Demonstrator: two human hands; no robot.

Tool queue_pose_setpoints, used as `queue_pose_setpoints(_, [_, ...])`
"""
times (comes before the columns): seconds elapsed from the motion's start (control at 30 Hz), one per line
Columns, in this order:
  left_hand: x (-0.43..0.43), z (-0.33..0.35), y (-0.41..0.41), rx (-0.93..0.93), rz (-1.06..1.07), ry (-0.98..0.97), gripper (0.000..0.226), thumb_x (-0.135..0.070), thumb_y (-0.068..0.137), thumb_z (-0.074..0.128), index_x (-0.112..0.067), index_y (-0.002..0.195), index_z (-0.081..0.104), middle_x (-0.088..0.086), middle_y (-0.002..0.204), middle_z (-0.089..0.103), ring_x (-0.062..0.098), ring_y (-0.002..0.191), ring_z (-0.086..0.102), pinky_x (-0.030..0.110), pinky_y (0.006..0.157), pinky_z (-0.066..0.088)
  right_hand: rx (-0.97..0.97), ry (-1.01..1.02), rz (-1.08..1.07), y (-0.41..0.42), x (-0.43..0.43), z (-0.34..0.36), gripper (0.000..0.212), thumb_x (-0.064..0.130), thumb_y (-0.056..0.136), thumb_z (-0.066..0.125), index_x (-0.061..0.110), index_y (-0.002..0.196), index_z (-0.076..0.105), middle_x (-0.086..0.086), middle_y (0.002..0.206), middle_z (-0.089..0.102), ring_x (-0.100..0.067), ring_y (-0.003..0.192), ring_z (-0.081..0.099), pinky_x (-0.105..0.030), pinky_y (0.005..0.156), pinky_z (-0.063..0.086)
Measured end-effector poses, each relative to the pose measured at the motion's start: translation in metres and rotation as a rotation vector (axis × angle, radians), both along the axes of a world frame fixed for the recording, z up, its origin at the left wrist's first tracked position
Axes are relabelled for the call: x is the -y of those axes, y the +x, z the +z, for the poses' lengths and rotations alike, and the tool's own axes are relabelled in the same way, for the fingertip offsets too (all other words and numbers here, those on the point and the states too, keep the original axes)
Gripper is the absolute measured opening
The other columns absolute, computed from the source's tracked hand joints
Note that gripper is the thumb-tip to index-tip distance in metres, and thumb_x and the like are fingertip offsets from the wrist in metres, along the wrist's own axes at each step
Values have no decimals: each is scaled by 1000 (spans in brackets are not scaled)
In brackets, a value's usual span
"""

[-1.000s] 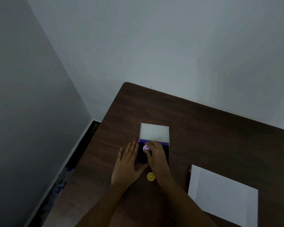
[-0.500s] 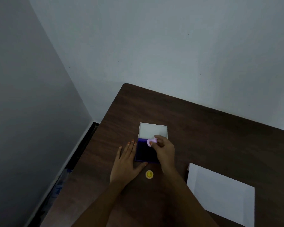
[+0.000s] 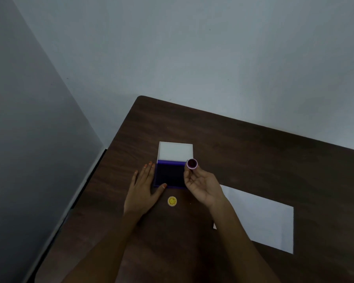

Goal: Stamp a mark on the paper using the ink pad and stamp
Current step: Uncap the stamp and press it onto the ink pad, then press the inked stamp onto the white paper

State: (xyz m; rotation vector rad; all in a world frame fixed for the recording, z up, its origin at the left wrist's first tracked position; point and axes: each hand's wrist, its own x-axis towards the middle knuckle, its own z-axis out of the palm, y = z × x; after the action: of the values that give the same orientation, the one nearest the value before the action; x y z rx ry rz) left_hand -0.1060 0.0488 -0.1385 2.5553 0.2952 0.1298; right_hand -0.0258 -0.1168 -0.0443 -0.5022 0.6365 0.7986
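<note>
An open purple ink pad (image 3: 169, 175) lies on the dark wooden table (image 3: 253, 152), its white lid (image 3: 175, 150) folded back behind it. My left hand (image 3: 143, 188) rests flat on the table against the pad's left edge, thumb at its front corner. My right hand (image 3: 202, 184) is turned palm up just right of the pad and pinches a small round pink stamp (image 3: 192, 164), whose dark inked face points up at the camera. A white sheet of paper (image 3: 260, 217) lies to the right of my right forearm.
A small yellow round cap with a smiley face (image 3: 172, 201) sits on the table between my wrists, in front of the pad. The table's left edge runs close to a grey wall, with a dark gap at the floor.
My right hand lifted the stamp off the ink pad, moved it right and turned it face up. My left hand stayed beside the pad.
</note>
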Motion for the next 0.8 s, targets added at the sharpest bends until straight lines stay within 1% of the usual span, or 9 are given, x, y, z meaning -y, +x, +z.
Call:
queue_pose_setpoints(0.1, [1, 8, -3, 22, 41, -131, 70, -50, 86, 44, -21, 143, 14, 5, 153, 21, 9, 138, 9, 34, 113, 7, 11, -35, -10, -9, 18, 2, 20, 4, 85, 52, 2, 104, 57, -17, 95, 64, -21, 89, 60, -27, 62, 58])
queue_pose_setpoints(0.17, [3, 14, -3, 29, 91, -197, 64, -39, 89, 50, -19, 141, 20, 7, 152, 26, 13, 139, 14, 37, 113, 12, 29, -50, -31, -14, 34, 3, 20, 5, 84, 53, 3, 104, 57, -17, 94, 67, -22, 91, 61, -28, 62, 59])
queue_pose_setpoints(0.23, [11, 22, 0, 48, 117, -183, 56, -31, 90, 51, -17, 139, 28, 9, 148, 33, 18, 139, 20, 40, 113, 17, 55, -76, -68, -16, 54, 5, 17, 6, 83, 55, 3, 100, 59, -15, 92, 68, -21, 90, 61, -26, 60, 60])
queue_pose_setpoints(0.33, [41, 33, 9, 95, 38, -124, 49, -23, 88, 55, -15, 133, 38, 11, 141, 43, 21, 134, 32, 38, 110, 24, 84, -122, -146, -18, 86, 9, 13, 8, 84, 57, 4, 95, 61, -14, 98, 63, -20, 91, 60, -27, 62, 59])
queue_pose_setpoints(0.43, [88, 36, 17, 97, -93, -134, 48, -23, 86, 57, -19, 130, 41, 7, 141, 44, 17, 133, 34, 33, 107, 23, 89, -135, -242, -19, 116, 15, 11, 10, 84, 58, 4, 92, 62, -14, 98, 63, -22, 91, 61, -28, 63, 58])
queue_pose_setpoints(0.53, [135, 30, 19, 62, -181, -163, 50, -29, 87, 56, -21, 133, 38, 5, 144, 40, 15, 134, 31, 27, 106, 18, 92, -129, -329, -22, 142, 19, 12, 12, 84, 58, 5, 92, 62, -14, 97, 64, -22, 90, 62, -28, 63, 58])
queue_pose_setpoints(0.6, [159, 22, 18, 15, -194, -175, 57, -37, 88, 53, -21, 137, 30, 3, 148, 35, 14, 136, 27, 25, 106, 14, 94, -130, -355, -24, 156, 20, 12, 13, 84, 57, 5, 92, 62, -13, 97, 64, -21, 89, 62, -27, 63, 58])
queue_pose_setpoints(0.7, [181, 11, 18, -24, -180, -113, 70, -49, 87, 47, -20, 142, 15, 2, 153, 21, 15, 140, 17, 27, 110, 5, 93, -140, -374, -27, 171, 20, 11, 13, 85, 56, 5, 91, 61, -13, 96, 63, -21, 88, 61, -26, 61, 58])
queue_pose_setpoints(0.8, [188, 4, 22, -35, -186, -25, 77, -54, 86, 44, -18, 143, 8, 3, 155, 14, 16, 142, 10, 30, 112, 1, 83, -141, -377, -29, 180, 16, 11, 12, 85, 56, 4, 90, 62, -14, 95, 64, -21, 87, 61, -26, 62, 58])
